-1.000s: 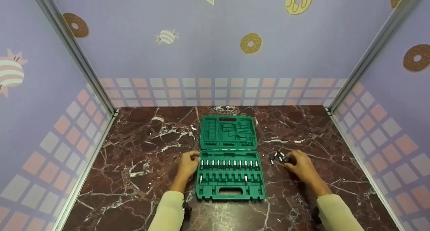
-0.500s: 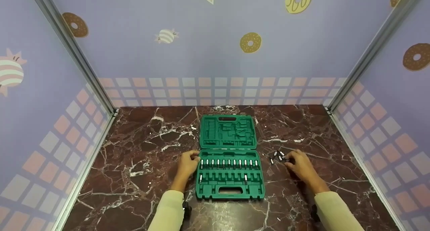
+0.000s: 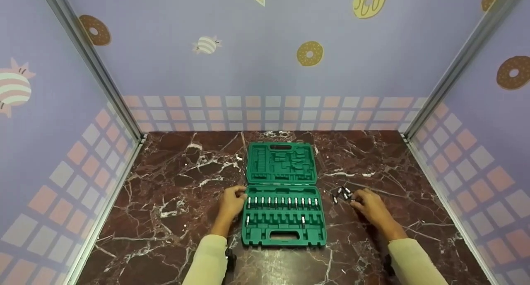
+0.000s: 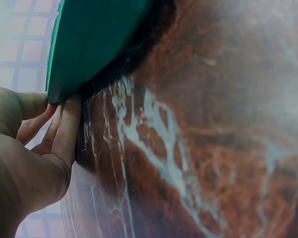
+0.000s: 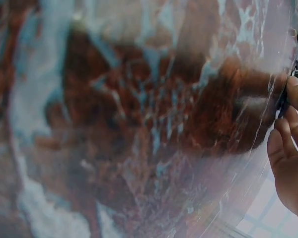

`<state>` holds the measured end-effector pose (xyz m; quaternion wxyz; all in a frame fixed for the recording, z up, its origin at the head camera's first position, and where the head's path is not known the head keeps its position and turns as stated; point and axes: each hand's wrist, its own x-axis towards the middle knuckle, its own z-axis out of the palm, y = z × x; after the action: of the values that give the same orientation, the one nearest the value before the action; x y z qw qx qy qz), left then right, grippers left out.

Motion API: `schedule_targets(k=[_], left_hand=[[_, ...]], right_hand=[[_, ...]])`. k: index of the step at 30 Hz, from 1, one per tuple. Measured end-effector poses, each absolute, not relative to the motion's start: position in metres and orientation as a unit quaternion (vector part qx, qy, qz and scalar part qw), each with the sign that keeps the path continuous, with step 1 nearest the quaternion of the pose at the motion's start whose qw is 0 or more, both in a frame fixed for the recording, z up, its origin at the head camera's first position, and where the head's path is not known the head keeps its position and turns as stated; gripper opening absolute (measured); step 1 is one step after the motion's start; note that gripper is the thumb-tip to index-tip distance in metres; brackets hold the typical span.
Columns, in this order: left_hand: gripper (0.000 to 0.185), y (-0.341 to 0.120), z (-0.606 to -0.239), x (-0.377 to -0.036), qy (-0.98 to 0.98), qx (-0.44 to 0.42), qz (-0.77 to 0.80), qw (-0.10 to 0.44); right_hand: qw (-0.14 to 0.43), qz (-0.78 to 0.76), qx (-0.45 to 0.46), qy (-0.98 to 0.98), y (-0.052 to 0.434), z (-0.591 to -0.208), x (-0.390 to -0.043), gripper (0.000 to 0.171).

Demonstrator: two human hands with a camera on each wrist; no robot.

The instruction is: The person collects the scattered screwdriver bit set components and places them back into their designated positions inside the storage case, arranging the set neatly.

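A green plastic tool case [image 3: 283,232] lies unfolded on the table, its lid [image 3: 281,163] folded back. Silver-and-dark bit sockets [image 3: 283,201] fill its upper row, and two stand in the lower row. My left hand [image 3: 232,203] grips the case's left edge; the left wrist view has the thumb and fingers [image 4: 64,129] at a corner of the case wall [image 4: 97,44]. Right of the case, my right hand [image 3: 370,204] pinches a small dark bit socket [image 5: 283,105], mostly hidden by the fingers, beside a small heap of loose bit sockets [image 3: 342,193].
The dark red marbled table [image 3: 186,235] spreads out around the case. A patterned back wall [image 3: 265,69] and side walls with metal corner posts [image 3: 459,61] enclose it. Slots in the case's lower row [image 3: 275,219] hold nothing between the two bit sockets.
My right fingers have shifted slightly at the right side of the heap, drawing a little away from it. My left hand and the case have stayed put.
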<state>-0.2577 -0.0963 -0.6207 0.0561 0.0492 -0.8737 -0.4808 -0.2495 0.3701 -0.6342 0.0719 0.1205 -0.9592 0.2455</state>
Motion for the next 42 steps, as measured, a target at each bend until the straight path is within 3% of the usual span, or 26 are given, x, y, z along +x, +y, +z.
schedule_targets(k=[27,42], left_hand=[[0.018,-0.095,-0.617,-0.256,-0.876,0.052,-0.477,0.051],[0.019,-0.096,-0.618,-0.255,-0.874,0.048,-0.481,0.047]], right_hand=[[0.063,0.392,0.083,-0.914,0.320,-0.603,-0.241,0.012],[0.017,0.470,0.153,-0.869,0.261,-0.583,-0.238,0.010]])
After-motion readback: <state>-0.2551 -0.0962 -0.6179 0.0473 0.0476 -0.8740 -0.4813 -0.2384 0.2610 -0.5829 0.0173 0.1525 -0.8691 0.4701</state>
